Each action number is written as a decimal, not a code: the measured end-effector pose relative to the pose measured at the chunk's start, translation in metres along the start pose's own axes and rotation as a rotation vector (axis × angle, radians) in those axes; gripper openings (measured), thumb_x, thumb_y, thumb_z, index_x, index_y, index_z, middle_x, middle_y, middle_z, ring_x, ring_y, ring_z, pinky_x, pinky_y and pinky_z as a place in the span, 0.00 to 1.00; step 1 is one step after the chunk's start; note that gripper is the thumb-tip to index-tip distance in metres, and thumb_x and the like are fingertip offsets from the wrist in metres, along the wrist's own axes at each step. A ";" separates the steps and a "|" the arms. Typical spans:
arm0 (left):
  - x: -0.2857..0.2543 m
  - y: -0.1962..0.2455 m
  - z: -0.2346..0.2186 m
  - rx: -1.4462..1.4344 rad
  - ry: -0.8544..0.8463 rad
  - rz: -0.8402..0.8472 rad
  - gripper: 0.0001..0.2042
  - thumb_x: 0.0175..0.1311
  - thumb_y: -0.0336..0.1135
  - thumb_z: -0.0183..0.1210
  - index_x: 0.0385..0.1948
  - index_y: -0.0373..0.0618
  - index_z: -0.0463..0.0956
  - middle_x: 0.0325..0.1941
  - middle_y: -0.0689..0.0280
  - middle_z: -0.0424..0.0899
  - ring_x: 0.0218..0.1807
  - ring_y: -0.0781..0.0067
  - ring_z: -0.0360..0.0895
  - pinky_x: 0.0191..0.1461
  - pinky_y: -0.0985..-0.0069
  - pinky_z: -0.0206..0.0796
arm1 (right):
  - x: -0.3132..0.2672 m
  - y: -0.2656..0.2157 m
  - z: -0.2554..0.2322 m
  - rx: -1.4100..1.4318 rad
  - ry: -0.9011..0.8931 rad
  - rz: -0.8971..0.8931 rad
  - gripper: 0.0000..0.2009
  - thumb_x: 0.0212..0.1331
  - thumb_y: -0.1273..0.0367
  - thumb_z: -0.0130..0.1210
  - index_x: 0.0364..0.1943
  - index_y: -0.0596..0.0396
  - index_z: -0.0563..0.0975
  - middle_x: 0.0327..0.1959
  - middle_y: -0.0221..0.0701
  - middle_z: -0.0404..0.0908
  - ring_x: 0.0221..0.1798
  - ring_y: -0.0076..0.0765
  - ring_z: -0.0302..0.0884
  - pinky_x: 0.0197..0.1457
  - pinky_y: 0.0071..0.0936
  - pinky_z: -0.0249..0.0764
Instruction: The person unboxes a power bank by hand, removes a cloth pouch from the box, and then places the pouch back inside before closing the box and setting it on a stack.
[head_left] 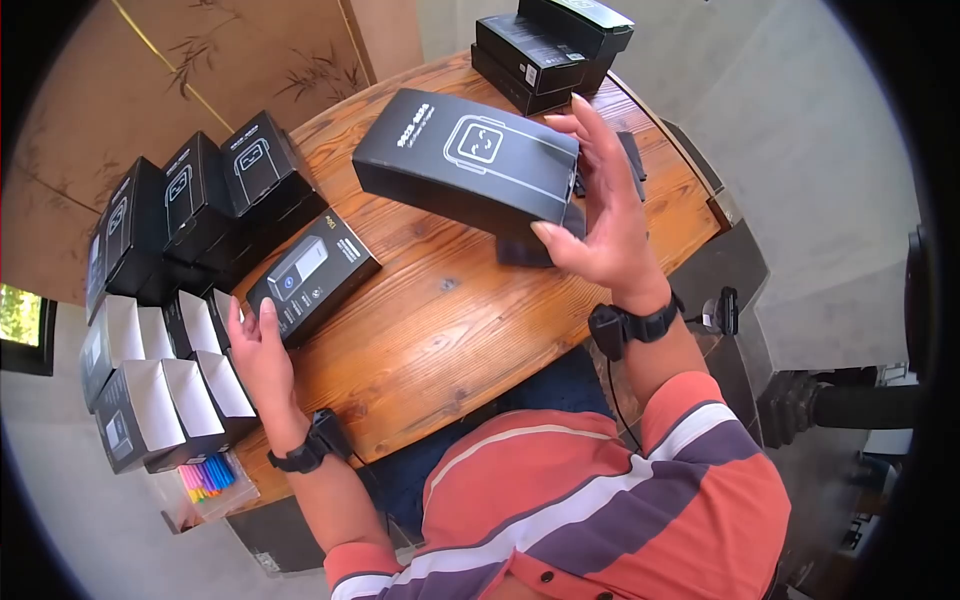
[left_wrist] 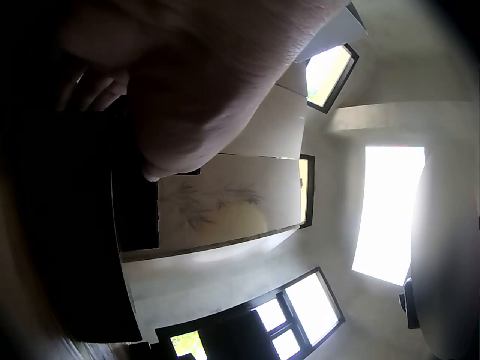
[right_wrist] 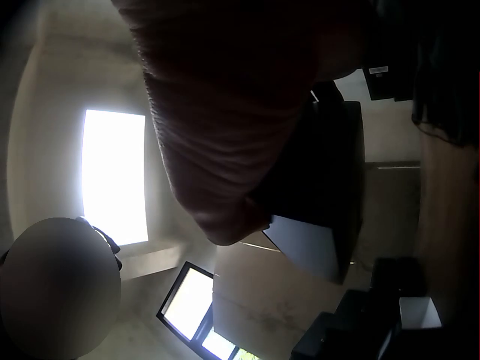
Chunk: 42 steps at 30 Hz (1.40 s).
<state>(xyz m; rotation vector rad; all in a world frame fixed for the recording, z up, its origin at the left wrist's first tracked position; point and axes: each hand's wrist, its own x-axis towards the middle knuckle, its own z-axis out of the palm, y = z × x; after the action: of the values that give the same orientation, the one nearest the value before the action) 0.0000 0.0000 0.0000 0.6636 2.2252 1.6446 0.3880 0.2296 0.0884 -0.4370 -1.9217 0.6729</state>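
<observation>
My right hand [head_left: 610, 220] grips a large black watch box [head_left: 460, 160] by its right end, thumb at the near edge and fingers at the far edge. The box is held above the table, its white watch outline facing up. In the right wrist view the dark box [right_wrist: 322, 180] extends past the hand. My left hand [head_left: 265, 365] is at the left of the table with its fingers extended. Its thumb overlaps the edge of a smaller black box [head_left: 310, 275] printed with a device picture. Open-topped boxes with white insides [head_left: 150, 400] are just left of this hand.
Several black watch boxes [head_left: 190, 200] stand at the table's left. More black boxes [head_left: 540, 60] are stacked at the far end. Dark items lie behind the held box on the wooden table [head_left: 420, 350]. A bag of coloured pens [head_left: 210, 475] lies at the near left corner.
</observation>
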 end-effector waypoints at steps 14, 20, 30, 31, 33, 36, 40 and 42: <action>-0.088 0.080 0.022 -0.552 -0.635 -0.179 0.39 0.79 0.38 0.65 0.86 0.38 0.56 0.73 0.55 0.82 0.68 0.64 0.86 0.56 0.70 0.87 | -0.030 -0.043 0.026 0.300 -0.359 -0.138 0.53 0.45 0.69 0.77 0.83 0.55 0.68 0.79 0.51 0.71 0.80 0.61 0.70 0.81 0.50 0.69; -0.098 0.052 0.009 -0.455 -0.506 -0.257 0.43 0.75 0.38 0.70 0.87 0.42 0.56 0.73 0.55 0.81 0.61 0.69 0.88 0.36 0.79 0.86 | -0.047 -0.022 0.042 0.193 -0.638 0.116 0.52 0.45 0.70 0.79 0.83 0.53 0.70 0.77 0.49 0.72 0.78 0.58 0.73 0.81 0.44 0.72; -0.104 0.067 0.011 0.352 -0.335 0.303 0.44 0.58 0.45 0.84 0.77 0.40 0.76 0.82 0.49 0.76 0.81 0.50 0.75 0.86 0.51 0.63 | -0.049 -0.010 0.053 0.259 -0.764 0.213 0.53 0.48 0.72 0.75 0.87 0.51 0.64 0.84 0.47 0.67 0.85 0.55 0.67 0.87 0.44 0.65; -0.103 0.075 0.014 0.477 -0.457 0.510 0.47 0.55 0.49 0.85 0.77 0.41 0.75 0.82 0.50 0.76 0.82 0.49 0.74 0.86 0.51 0.61 | -0.050 -0.011 0.054 0.254 -0.768 0.218 0.53 0.48 0.72 0.75 0.87 0.51 0.64 0.84 0.47 0.67 0.85 0.55 0.67 0.87 0.44 0.65; -0.103 0.089 0.027 0.597 -0.641 0.739 0.53 0.46 0.56 0.86 0.78 0.44 0.75 0.82 0.49 0.76 0.82 0.45 0.72 0.87 0.45 0.58 | -0.052 -0.010 0.058 0.384 -0.744 0.342 0.54 0.52 0.70 0.76 0.88 0.51 0.62 0.86 0.45 0.66 0.86 0.52 0.65 0.87 0.44 0.65; -0.105 0.087 0.045 0.701 -0.712 0.811 0.52 0.46 0.55 0.86 0.77 0.46 0.75 0.81 0.50 0.77 0.81 0.45 0.74 0.86 0.44 0.58 | -0.058 -0.007 0.059 0.513 -0.702 0.397 0.51 0.57 0.72 0.73 0.88 0.53 0.61 0.86 0.44 0.66 0.87 0.47 0.64 0.87 0.43 0.64; -0.098 0.084 0.047 0.612 -0.732 0.794 0.52 0.43 0.52 0.87 0.76 0.46 0.76 0.77 0.51 0.80 0.77 0.45 0.76 0.82 0.48 0.62 | -0.078 0.001 0.075 0.774 -0.525 0.637 0.44 0.64 0.76 0.65 0.87 0.55 0.62 0.83 0.42 0.68 0.84 0.41 0.67 0.85 0.39 0.66; -0.099 0.084 0.048 0.604 -0.731 0.798 0.52 0.43 0.52 0.88 0.76 0.46 0.76 0.76 0.52 0.81 0.77 0.45 0.77 0.81 0.48 0.62 | -0.084 0.003 0.085 0.750 -0.446 0.733 0.37 0.69 0.78 0.57 0.84 0.56 0.66 0.78 0.41 0.74 0.80 0.37 0.71 0.83 0.39 0.67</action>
<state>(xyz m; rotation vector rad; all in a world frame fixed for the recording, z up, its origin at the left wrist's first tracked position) 0.1232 0.0073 0.0618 2.1057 1.9284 0.6553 0.3468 0.1619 -0.0007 -0.5260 -1.6978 2.0165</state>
